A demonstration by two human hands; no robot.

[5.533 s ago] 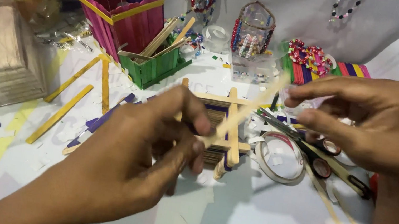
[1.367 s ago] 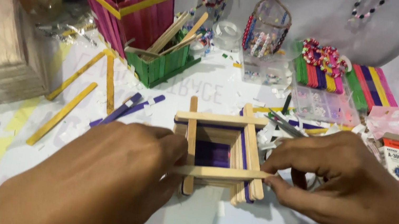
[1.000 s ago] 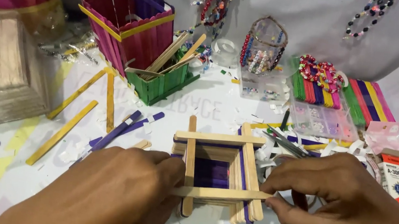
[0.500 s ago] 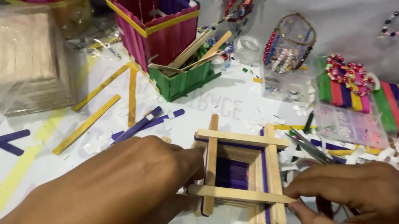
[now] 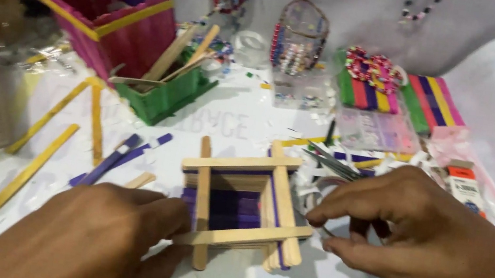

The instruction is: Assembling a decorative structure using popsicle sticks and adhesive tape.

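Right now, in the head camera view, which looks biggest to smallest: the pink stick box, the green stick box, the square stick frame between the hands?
1. Pink stick box
2. Square stick frame, though it lies nearer the camera, so this rank is unsure
3. Green stick box

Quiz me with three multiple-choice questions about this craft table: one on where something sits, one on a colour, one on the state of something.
1. Where does the green stick box stand?
A. Beside the pink-and-purple stick box
B. On the square stick frame
C. In the right hand

2. What colour is the floor inside the square stick frame?
A. Yellow
B. Purple
C. Green

3. How is the frame's near top stick held?
A. Lying untouched
B. By the left hand alone
C. One hand at each end

Answers: 1 A, they stand side by side behind the frame. 2 B, purple shows through the opening. 3 C, fingers meet both ends.
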